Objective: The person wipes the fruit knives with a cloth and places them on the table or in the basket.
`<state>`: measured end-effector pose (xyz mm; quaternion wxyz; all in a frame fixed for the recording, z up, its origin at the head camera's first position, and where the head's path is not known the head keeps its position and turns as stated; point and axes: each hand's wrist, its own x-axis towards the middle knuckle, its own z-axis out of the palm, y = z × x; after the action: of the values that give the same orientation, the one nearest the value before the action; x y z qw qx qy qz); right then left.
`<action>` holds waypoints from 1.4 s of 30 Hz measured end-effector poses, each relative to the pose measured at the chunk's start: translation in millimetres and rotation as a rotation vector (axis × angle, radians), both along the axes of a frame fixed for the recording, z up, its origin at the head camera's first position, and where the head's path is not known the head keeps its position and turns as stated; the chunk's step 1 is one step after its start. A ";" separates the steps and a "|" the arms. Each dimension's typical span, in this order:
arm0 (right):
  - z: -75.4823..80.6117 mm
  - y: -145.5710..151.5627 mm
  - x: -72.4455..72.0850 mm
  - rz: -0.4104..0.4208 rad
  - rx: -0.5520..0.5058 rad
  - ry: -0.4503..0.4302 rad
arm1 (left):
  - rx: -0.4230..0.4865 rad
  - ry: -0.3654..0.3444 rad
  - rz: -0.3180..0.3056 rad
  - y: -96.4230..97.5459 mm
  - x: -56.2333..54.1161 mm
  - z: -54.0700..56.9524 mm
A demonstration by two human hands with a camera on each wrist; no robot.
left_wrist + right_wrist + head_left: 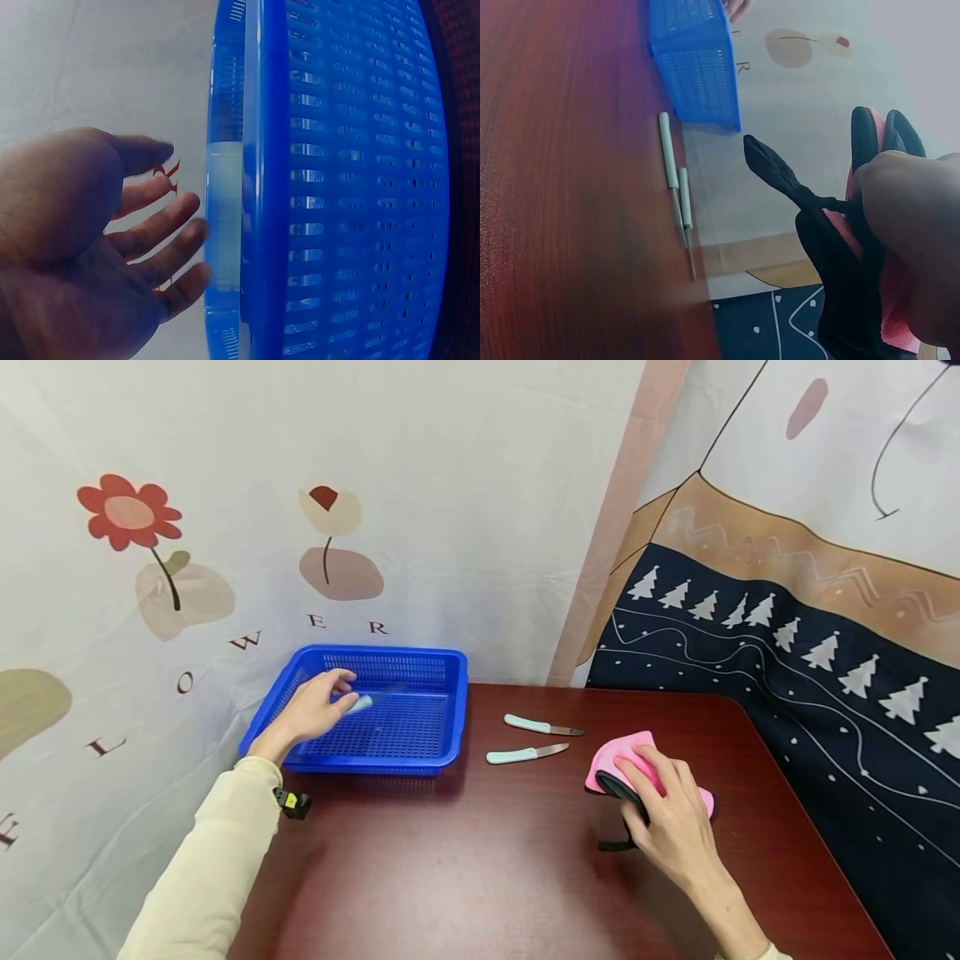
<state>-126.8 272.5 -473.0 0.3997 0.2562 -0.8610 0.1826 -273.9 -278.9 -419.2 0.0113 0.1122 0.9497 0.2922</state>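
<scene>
My left hand (318, 706) hovers over the blue plastic basket (378, 768) with its fingers spread and relaxed. Just beyond its fingertips, a knife's pale mint handle (361, 703) shows inside the basket; its blade is faint. The left wrist view has the hand (97, 232) holding nothing, beside the basket rim (264, 180). On the right, my right hand (671, 814) grips a pink fabric piece with black trim (622, 752), thumb on one side and fingers on the other. From that piece hangs a black loop (772, 166), and part of it is hidden behind the hand (915, 225).
Two knives with mint handles, one farther back (527, 723) and one nearer (512, 757), lie between basket and right hand, blades pointing right. They rest on a dark red-brown table (450, 877). Printed fabric (495, 485) hangs right behind its back edge.
</scene>
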 end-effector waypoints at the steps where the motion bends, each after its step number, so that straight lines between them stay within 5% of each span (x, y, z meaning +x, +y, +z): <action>1: -0.1 -0.1 -0.2 0.002 -0.004 0.005 | -0.006 -0.003 -0.002 -0.6 -0.1 0.3; 19: -2.2 -1.4 -0.4 0.017 -0.023 0.037 | -0.093 -0.129 0.026 -1.2 4.2 0.8; 29: -2.0 4.6 3.0 -0.019 0.005 -0.012 | -0.080 -0.011 0.008 26.0 9.8 7.4; 42: -8.8 25.9 7.7 -0.066 0.007 -0.022 | -0.077 0.177 -0.166 104.6 29.2 27.5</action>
<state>-119.1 298.4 -481.8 0.3953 0.2270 -0.8739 0.1690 -244.7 -174.2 -391.8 -0.0444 0.2153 0.9449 0.2428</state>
